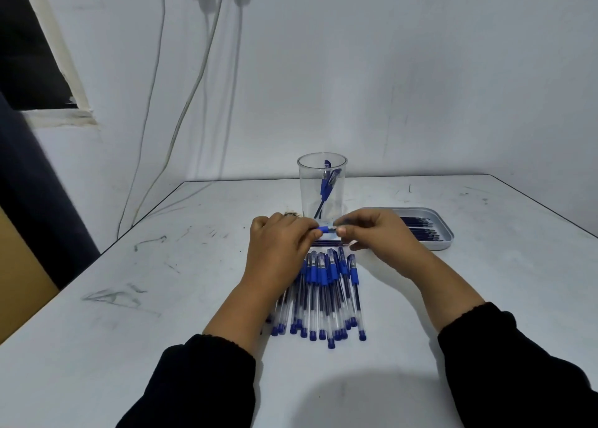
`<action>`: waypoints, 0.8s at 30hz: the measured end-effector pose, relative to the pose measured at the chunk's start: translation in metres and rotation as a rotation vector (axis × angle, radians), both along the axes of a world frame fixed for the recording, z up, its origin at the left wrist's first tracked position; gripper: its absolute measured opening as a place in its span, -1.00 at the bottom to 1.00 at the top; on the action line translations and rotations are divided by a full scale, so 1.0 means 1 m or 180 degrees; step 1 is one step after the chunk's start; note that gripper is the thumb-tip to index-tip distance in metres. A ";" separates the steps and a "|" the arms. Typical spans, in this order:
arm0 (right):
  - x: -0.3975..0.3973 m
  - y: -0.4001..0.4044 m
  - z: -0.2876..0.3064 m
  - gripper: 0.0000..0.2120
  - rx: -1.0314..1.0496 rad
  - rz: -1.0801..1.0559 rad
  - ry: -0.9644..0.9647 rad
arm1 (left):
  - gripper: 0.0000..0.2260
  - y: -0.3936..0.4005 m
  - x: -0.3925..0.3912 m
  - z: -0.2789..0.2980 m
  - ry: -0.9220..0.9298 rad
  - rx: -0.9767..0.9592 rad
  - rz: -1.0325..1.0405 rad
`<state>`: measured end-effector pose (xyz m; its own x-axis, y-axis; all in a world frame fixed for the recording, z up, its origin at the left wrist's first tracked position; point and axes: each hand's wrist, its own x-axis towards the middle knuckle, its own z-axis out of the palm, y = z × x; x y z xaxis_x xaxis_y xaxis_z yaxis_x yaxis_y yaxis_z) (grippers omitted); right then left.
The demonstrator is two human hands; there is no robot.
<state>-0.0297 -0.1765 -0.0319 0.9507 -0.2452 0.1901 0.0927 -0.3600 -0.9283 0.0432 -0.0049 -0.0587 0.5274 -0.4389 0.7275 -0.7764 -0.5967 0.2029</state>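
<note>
From my remote seat I see both hands meeting over the table. The left hand curls its fingers round the blue-grip end of a pen, and the right hand pinches the other end between thumb and forefinger, so the pen lies level between them, just above the table. Only a short stretch of it shows in the gap (the rest is hidden under fingers).

Nearer to me than the hands, partly under the left wrist, lies a pile of pens with blue grips and caps, roughly parallel. Just beyond the hands stands a clear cup, upright, with a few blue pens leaning inside. Past the right hand sits a grey tray holding dark refills, near the knuckles but not touching them.
</note>
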 end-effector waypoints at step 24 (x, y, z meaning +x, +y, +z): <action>0.075 -0.008 0.058 -0.86 -0.0990 -0.1461 -0.0954 | -0.40 -0.039 0.054 0.033 0.2127 -0.0628 0.0183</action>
<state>0.0456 -0.1850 0.0263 0.6561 -0.5060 0.5599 0.1045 -0.6738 -0.7315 0.0974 -0.0437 -0.0258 0.9080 -0.2899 0.3024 -0.4158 -0.5358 0.7349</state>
